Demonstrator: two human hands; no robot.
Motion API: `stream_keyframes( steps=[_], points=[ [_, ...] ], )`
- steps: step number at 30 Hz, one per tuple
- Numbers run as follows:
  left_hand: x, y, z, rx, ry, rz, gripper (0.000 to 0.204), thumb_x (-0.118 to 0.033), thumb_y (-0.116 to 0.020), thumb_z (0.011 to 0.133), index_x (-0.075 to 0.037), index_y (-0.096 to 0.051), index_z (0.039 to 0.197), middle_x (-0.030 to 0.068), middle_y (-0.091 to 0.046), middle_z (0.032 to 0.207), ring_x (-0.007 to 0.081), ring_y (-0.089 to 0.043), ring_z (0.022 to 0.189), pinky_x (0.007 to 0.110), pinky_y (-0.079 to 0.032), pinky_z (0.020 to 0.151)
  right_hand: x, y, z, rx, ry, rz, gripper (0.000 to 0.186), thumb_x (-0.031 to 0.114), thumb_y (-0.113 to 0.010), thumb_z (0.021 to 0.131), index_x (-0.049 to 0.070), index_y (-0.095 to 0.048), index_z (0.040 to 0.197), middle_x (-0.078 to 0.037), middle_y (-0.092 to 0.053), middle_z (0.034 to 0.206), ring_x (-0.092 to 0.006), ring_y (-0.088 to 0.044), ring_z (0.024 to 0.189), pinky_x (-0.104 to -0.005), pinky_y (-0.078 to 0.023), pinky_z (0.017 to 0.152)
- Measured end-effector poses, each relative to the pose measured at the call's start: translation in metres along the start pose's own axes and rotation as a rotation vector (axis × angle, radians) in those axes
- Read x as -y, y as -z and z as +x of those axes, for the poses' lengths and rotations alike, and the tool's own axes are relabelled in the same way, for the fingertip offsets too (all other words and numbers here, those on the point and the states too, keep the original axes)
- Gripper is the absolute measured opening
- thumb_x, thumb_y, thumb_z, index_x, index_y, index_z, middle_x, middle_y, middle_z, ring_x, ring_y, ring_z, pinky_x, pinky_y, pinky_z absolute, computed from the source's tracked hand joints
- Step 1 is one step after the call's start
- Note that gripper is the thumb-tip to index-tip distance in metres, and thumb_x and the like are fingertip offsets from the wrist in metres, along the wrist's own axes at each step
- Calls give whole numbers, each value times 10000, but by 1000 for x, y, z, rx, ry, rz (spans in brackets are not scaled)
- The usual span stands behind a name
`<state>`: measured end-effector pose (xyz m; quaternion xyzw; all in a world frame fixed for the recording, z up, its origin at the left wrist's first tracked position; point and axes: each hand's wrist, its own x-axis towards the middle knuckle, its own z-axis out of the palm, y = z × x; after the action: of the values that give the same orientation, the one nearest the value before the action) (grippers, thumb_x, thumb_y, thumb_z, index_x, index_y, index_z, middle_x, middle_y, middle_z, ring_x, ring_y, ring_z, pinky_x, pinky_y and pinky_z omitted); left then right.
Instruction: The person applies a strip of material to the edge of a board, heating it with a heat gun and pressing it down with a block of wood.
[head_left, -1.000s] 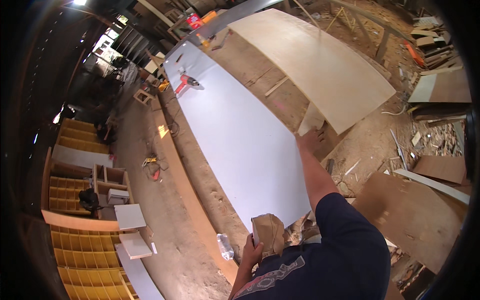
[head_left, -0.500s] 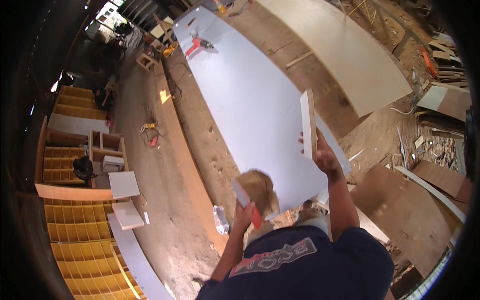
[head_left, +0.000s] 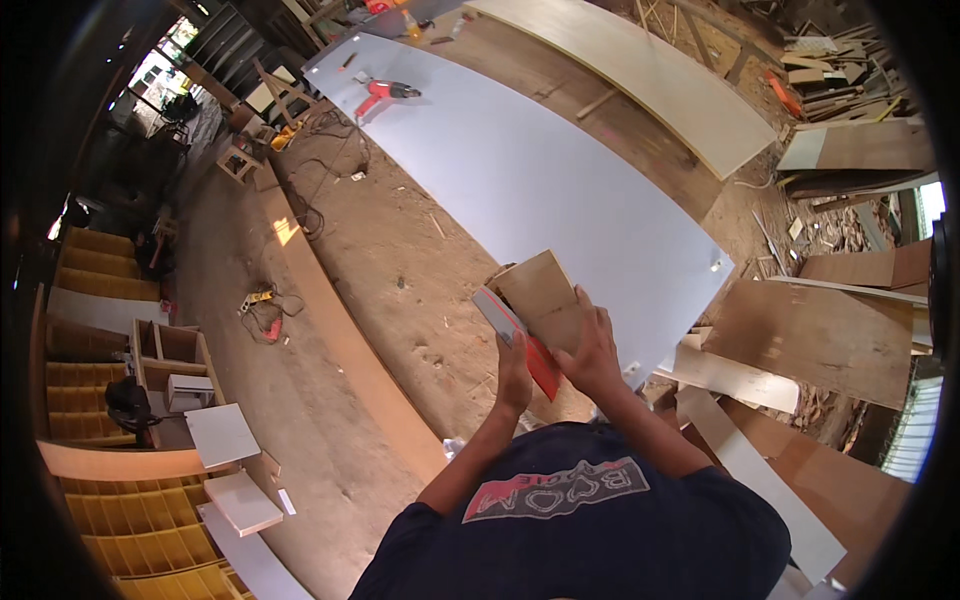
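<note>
My left hand (head_left: 513,370) is closed on a flat grey-and-red tool (head_left: 541,368), tilted in front of my body. My right hand (head_left: 591,345) grips a small plywood piece (head_left: 540,295), held right against the tool; something brown, mostly hidden, shows behind them. They are over the near edge of a long white panel (head_left: 580,200). A red-and-black drill (head_left: 385,94) lies toward the panel's far end.
A pale plywood sheet (head_left: 620,70) lies beyond the panel. An orange-brown strip (head_left: 340,350), corded tools (head_left: 258,300) and cables are on the floor to the left, with yellow gridded cabinet units (head_left: 110,500). Scrap boards (head_left: 810,340) crowd the right.
My right hand has left the panel's right edge, lifted a board piece and brought it leftward against the tool in my left hand. The view has shifted.
</note>
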<state>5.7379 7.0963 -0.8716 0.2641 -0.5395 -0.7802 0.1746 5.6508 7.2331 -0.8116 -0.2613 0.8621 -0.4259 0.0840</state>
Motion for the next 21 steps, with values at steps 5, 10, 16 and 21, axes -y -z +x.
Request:
stream_keyframes(
  steps=[5, 10, 16, 21],
  points=[
    [-36, 67, -1, 41, -30, 10, 599, -353, -505, 1149, -5, -358, 1614, 139, -531, 1515, 245, -521, 1389, 385, -400, 1197, 57, -56, -4, -67, 128, 11, 792, 70, -728, 920, 74, -394, 1638, -247, -569, 1306, -439, -585, 1218, -512, -506, 1050],
    [-53, 111, 8, 8, 23, 1, 626, -310, -526, 1131, 12, -313, 1623, 170, -512, 1523, 256, -530, 1382, 389, -431, 1174, 94, -92, 2, -101, 171, 2, 553, 55, -700, 947, 39, -527, 1472, -240, -635, 1188, -430, -639, 1106, -482, -528, 996],
    [-62, 157, 44, -49, -208, 55, 626, -301, -500, 1129, 11, -274, 1622, 225, -527, 1481, 268, -539, 1376, 416, -479, 1126, 131, -132, 19, 113, 5, 359, 392, 60, -735, 968, 17, -545, 1308, -201, -672, 1046, -340, -699, 905, -418, -551, 804],
    [-114, 183, 69, -199, -75, -101, 625, -452, -467, 1147, -51, -299, 1597, 191, -561, 1417, 258, -570, 1323, 399, -501, 1074, 146, -170, 84, 225, 217, 312, 357, 88, -738, 976, 25, -530, 1260, -197, -719, 968, -358, -745, 864, -454, -568, 737]
  ],
)
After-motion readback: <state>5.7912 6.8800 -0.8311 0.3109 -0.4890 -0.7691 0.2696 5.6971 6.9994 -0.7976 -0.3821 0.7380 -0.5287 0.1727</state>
